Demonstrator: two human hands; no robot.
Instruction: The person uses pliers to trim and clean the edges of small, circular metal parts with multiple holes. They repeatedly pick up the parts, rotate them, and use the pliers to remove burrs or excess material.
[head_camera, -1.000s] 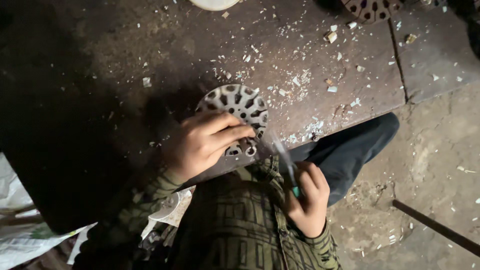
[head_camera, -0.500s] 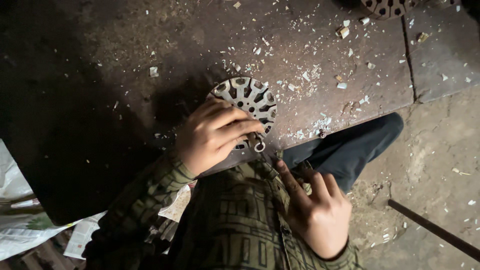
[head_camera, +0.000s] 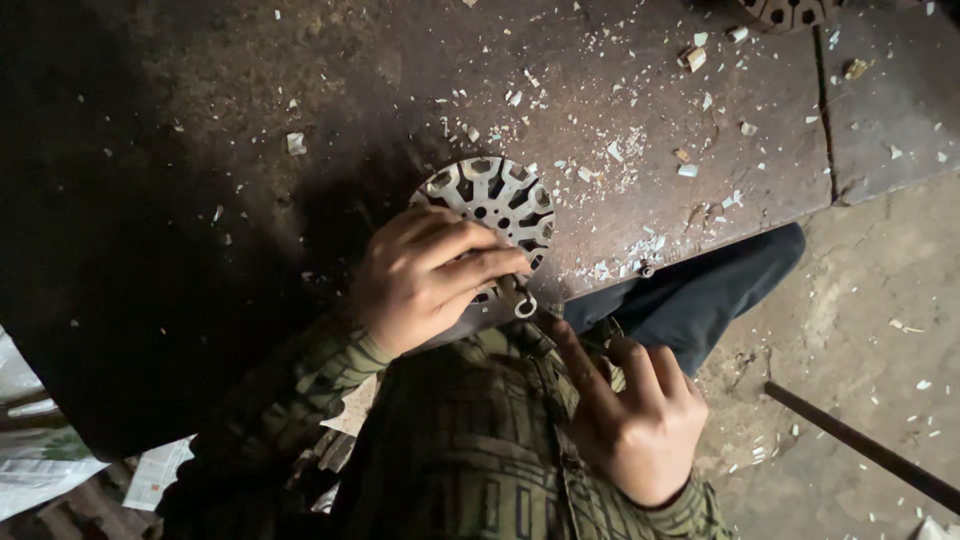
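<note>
Two hands are working at the near edge of the bench (head_camera: 200, 200) — yours, seen from above. Going from the left, newspaper (head_camera: 40, 470) is lying below the bench's dark, shadowed end. Next, your left hand (head_camera: 425, 280) is pressing down on a round slotted metal disc (head_camera: 495, 200) that is lying flat on the bench close to its near edge; the fingers are curled together over the disc's near half, so they are clamping it against the surface rather than lifting it. Just off your fingertips a small metal ring (head_camera: 525, 305) is sitting at the bench edge, touching or nearly touching the disc — you cannot tell which. Further right, your right hand (head_camera: 635, 420) is hovering below the bench edge over your lap, index finger pointing up toward the ring, the other fingers loosely bent; it is holding nothing that shows. Pale chips (head_camera: 640, 150) are lying scattered across the bench to the right of the disc. Past your knee, a dark rod (head_camera: 860, 450) is lying on the floor (head_camera: 880, 300).
</note>
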